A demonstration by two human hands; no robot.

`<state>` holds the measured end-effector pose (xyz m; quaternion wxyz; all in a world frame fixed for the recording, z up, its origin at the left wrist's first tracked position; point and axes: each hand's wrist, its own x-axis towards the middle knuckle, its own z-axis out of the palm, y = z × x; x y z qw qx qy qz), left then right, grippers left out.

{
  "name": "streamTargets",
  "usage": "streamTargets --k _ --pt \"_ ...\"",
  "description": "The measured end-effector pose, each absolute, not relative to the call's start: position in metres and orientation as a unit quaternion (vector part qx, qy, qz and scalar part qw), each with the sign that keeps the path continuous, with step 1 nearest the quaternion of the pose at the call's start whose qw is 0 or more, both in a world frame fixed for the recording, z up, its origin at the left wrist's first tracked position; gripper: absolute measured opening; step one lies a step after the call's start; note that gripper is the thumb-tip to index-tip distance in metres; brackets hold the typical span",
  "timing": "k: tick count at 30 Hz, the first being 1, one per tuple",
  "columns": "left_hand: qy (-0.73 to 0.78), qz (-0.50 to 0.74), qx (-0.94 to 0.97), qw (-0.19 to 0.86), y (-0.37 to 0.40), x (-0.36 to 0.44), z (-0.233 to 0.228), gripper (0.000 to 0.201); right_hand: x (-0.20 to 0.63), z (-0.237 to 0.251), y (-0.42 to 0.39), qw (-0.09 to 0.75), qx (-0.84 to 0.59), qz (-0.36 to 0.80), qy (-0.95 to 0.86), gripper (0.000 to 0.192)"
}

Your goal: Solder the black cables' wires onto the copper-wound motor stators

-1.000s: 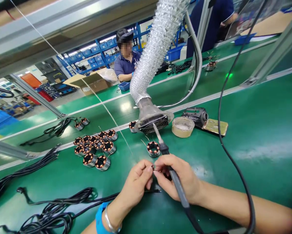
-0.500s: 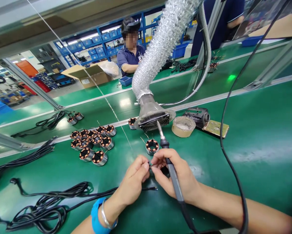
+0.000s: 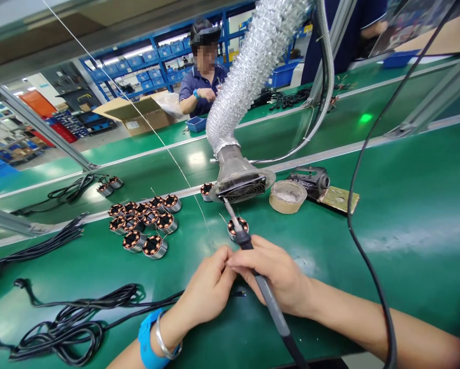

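Observation:
My right hand (image 3: 279,271) is closed round a soldering iron (image 3: 270,300), whose metal tip points up and away from me. Thumb and forefinger of that hand meet the fingertips of my left hand (image 3: 210,284), which is pinched shut; whatever lies between them is hidden. Just beyond, a copper-wound motor stator (image 3: 246,226) stands on the green bench, partly covered by the iron's shaft. The end of a black cable (image 3: 241,293) with thin wires shows below my hands. More cable (image 3: 72,325) lies coiled at left.
Several stators (image 3: 155,247) are grouped left of centre, beside a bundle of black cables (image 3: 34,245). A fume-extraction hood (image 3: 233,164) hangs ahead on a silver duct. A tape roll (image 3: 287,200) and soldering stand (image 3: 310,182) sit at right. The iron's cord (image 3: 362,256) crosses the right side. A co-worker (image 3: 203,77) sits opposite.
The soldering iron has tilted left, its tip moving in front of the stator. My right fingers have come together against my left fingertips. Across the bench, the co-worker's hand has come up.

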<state>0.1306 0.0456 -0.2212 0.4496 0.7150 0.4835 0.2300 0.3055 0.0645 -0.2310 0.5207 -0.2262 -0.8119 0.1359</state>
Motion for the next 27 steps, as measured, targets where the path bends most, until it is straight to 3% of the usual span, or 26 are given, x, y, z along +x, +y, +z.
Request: streamTargets --k 7,11,19,24,27 --pt "0.5 0.195 0.742 0.401 0.047 0.129 -0.21 0.022 0.326 -0.234 0.07 0.487 -0.276 0.165 -0.812 0.024" --pt "0.488 0.214 0.721 0.444 0.051 0.127 -0.214 0.026 0.328 -0.233 0.07 0.461 -0.253 0.163 -0.835 0.026" --pt "0.434 0.26 0.634 0.585 0.059 0.124 -0.227 0.036 0.317 -0.237 0.067 0.503 -0.247 0.113 -0.82 0.025" --pt "0.476 0.278 0.598 0.582 0.063 0.124 -0.232 0.035 0.315 -0.239 0.066 0.494 -0.261 0.119 -0.821 0.025" --pt "0.502 0.286 0.589 0.565 0.065 0.125 -0.234 0.03 0.324 -0.23 0.057 0.495 -0.294 0.136 -0.806 0.034"
